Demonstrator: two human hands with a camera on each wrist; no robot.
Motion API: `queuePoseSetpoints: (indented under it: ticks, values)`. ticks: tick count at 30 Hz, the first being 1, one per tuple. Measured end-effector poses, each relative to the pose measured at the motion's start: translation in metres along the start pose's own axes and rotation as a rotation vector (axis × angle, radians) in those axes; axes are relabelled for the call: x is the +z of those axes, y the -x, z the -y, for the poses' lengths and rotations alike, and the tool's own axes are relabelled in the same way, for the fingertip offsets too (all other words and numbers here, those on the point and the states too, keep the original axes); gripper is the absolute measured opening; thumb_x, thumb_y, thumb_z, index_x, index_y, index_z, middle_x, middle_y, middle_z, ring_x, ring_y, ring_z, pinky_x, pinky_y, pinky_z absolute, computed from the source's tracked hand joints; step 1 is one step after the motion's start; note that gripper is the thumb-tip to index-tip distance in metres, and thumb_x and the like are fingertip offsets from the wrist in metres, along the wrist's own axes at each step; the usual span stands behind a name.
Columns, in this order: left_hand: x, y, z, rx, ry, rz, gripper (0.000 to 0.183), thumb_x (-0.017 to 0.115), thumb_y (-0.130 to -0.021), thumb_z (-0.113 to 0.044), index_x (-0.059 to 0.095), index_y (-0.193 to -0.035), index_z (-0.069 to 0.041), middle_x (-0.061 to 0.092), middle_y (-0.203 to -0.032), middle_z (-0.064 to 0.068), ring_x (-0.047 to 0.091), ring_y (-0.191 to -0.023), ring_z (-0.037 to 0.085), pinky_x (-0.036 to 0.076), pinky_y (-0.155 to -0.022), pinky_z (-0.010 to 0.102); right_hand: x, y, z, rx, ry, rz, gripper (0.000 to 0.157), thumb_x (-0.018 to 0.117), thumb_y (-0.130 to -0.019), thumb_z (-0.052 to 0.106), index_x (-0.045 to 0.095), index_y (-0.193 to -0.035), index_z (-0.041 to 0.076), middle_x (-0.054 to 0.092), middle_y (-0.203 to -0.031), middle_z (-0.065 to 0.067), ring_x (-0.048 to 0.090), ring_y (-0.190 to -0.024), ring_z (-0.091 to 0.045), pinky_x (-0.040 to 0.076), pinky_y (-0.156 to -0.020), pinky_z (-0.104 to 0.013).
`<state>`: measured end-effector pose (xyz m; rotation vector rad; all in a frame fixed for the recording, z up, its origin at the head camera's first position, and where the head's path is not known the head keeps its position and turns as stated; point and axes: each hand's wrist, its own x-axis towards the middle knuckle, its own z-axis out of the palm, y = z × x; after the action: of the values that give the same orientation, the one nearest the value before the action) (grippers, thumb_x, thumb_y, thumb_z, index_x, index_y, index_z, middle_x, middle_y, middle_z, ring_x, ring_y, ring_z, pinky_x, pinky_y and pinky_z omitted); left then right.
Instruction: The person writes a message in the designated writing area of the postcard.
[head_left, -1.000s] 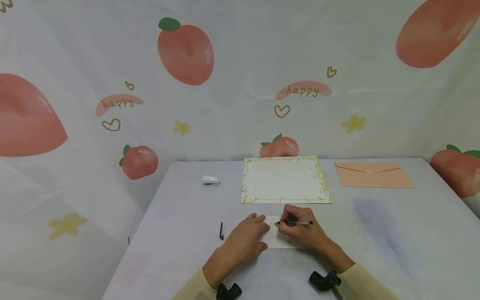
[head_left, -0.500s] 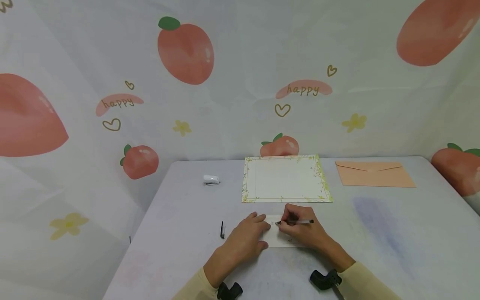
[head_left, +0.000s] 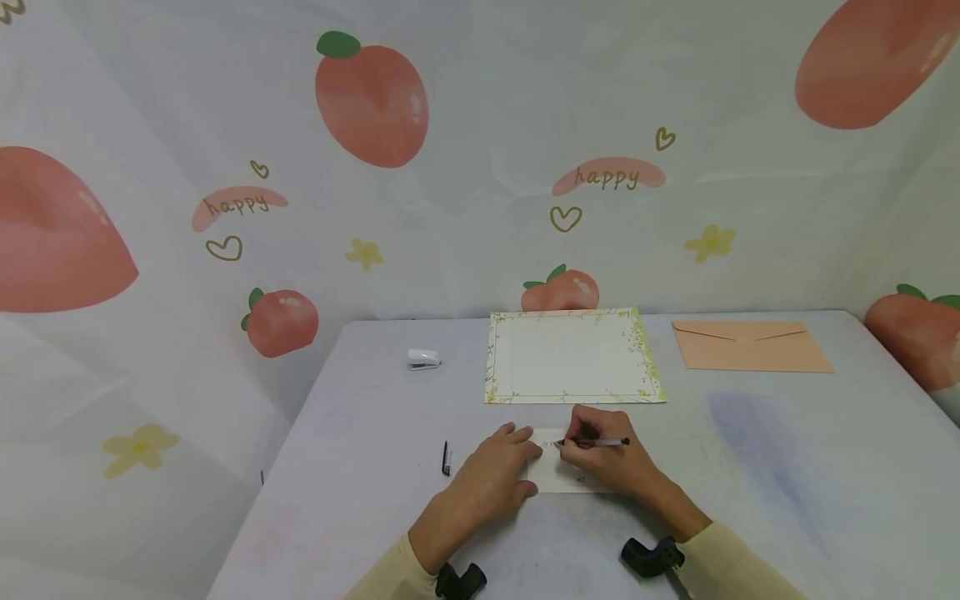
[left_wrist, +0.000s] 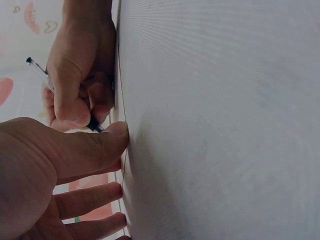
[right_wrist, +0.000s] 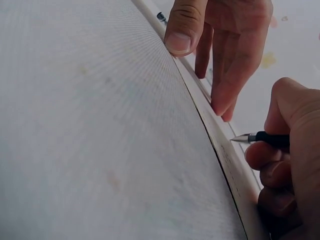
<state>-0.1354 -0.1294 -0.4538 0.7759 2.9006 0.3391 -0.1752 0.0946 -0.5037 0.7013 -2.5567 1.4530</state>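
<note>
In the head view a small cream card (head_left: 553,477) lies near the middle of the table, with small dark writing at its upper left. My right hand (head_left: 611,454) grips a pen (head_left: 609,442) between thumb and fingers, its tip at the card's upper part. My left hand (head_left: 491,471) rests at the card's left edge, fingers and thumb spread on it. The right wrist view shows the metal tip of the pen (right_wrist: 270,139) at the card's surface. The right part of the card is hidden under my right hand.
A black pen cap (head_left: 446,459) lies left of my left hand. Farther back are a small white stapler (head_left: 423,359), a sheet with a floral border (head_left: 573,358) and an orange envelope (head_left: 752,347). A peach-printed cloth (head_left: 465,208) hangs behind the table (head_left: 337,500).
The pen tip has moved slightly to the right along the card, and the marks beside it have grown a little. My left hand holds its place.
</note>
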Motion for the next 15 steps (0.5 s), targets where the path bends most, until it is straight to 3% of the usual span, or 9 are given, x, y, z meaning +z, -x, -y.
queuePoseSetpoints:
  ticks: [15]
  values:
    - [0.0004,0.0012,0.0000,0.001,0.003,-0.001,0.044,0.089,-0.093,-0.022,0.077,-0.134,-0.013,0.068,-0.153,0.009,0.060,-0.147,0.036,0.052,-0.121,0.046,-0.0003,-0.0001,0.0002,0.015,-0.014,0.007,0.026,0.078,-0.081,0.001,0.063,-0.081,0.022,0.062,-0.073,0.016,0.056,-0.069,-0.004,0.047,-0.061,-0.023]
